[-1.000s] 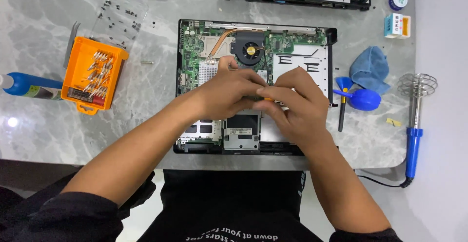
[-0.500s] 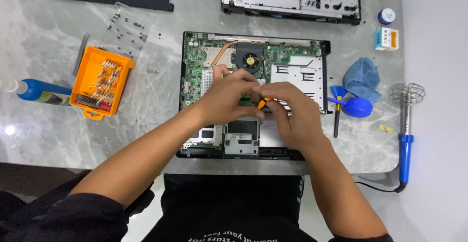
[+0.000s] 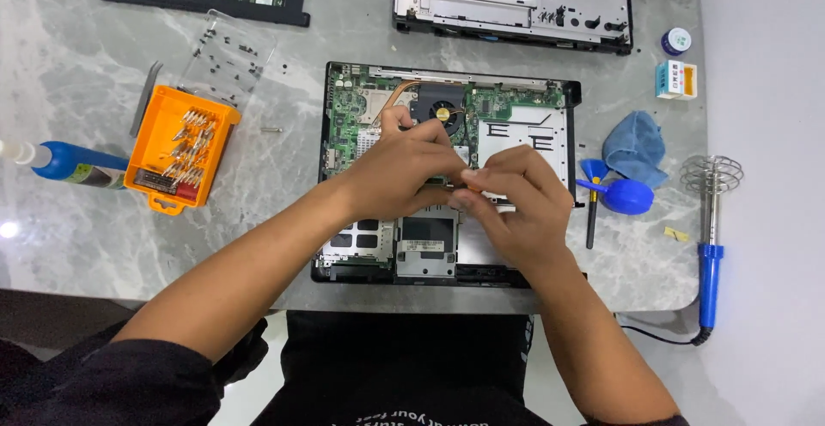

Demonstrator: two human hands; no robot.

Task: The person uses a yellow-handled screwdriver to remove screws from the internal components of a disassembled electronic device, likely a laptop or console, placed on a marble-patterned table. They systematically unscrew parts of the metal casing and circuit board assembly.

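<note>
An opened laptop base (image 3: pixel 447 177) lies on the marble table with its green circuit board, copper heat pipe and round fan (image 3: pixel 440 108) exposed. My left hand (image 3: pixel 402 173) rests on the middle of the board, fingers curled. My right hand (image 3: pixel 516 203) meets it from the right, pinching a small orange-handled screwdriver (image 3: pixel 471 184) whose tip is hidden between the fingers. What the left fingers touch is covered by the hands.
An orange bit case (image 3: pixel 180 147) and a blue bottle (image 3: pixel 73 164) lie left. Loose screws on a clear sheet (image 3: pixel 228 52) sit above them. Two laptop shells (image 3: pixel 516 1) lie at the back. A blue cloth (image 3: pixel 636 147), blue air blower (image 3: pixel 623 196) and soldering iron (image 3: pixel 709 254) lie right.
The view has drifted slightly, so the table items sit lower in the frame. Both hands stay together over the middle of the board with the screwdriver between them.
</note>
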